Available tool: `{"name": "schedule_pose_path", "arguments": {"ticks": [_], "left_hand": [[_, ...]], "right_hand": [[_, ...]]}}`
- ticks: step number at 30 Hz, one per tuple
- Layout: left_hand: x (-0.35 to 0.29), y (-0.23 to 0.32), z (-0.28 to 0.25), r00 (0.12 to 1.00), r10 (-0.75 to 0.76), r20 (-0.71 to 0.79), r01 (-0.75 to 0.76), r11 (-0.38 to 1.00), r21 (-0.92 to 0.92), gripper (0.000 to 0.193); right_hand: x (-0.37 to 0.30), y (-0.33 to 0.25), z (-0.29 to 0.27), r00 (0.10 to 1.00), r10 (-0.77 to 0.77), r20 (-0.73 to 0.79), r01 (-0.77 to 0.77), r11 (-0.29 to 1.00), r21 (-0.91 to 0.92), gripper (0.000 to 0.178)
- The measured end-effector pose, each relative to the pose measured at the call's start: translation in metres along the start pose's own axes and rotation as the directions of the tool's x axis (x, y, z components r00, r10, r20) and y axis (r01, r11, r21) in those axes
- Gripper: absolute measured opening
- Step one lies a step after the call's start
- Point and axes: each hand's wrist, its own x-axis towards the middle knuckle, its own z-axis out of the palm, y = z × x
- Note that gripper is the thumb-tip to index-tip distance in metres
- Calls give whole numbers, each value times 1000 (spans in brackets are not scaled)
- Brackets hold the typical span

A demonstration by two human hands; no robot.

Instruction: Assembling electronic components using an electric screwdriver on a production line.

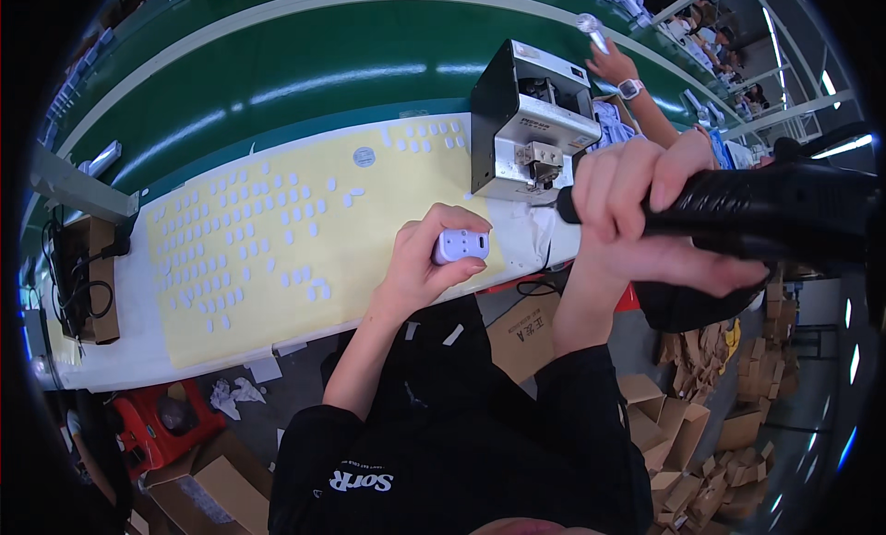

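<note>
My left hand [417,260] is closed round a small lavender plastic device [449,247], held just above the table's front part. The device's end with a dark slot-like port faces right, between thumb and forefinger. Raised at the right, close to the camera, my right hand [637,198] wraps round a black handheld tool [757,208] with a ribbed body. A blunt dark tip of the tool points left; its exact kind is unclear. Rows of small white oval pieces [245,208] lie on a yellow sheet [369,295] left of my left hand.
A black and silver bench machine [531,120] stands behind my hands. Beyond it, another person's hand [614,66], with a watch at the wrist, holds a shiny round-headed item. A green conveyor belt [369,55] runs behind the table. Cardboard boxes [208,484] and a red stool [166,424] are below.
</note>
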Motion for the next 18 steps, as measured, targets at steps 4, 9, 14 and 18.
{"name": "schedule_pose_path", "arguments": {"ticks": [4, 9, 14, 18], "left_hand": [[1, -2, -2, 999, -25, 40, 26, 1000, -3, 34], [-1, -4, -2, 999, -22, 36, 22, 1000, -5, 34], [0, -6, 0, 999, -15, 32, 16, 1000, -25, 35], [-2, -5, -2, 999, -33, 37, 34, 999, -36, 36]], "right_hand": [[-18, 21, -57, 875, -94, -475, -85, 936, -341, 76], [-32, 48, -86, 828, -81, -555, -198, 884, -424, 71], [-47, 58, -93, 827, -48, -560, -250, 860, -444, 70], [-50, 57, -90, 841, -36, -540, -238, 871, -429, 69]]}}
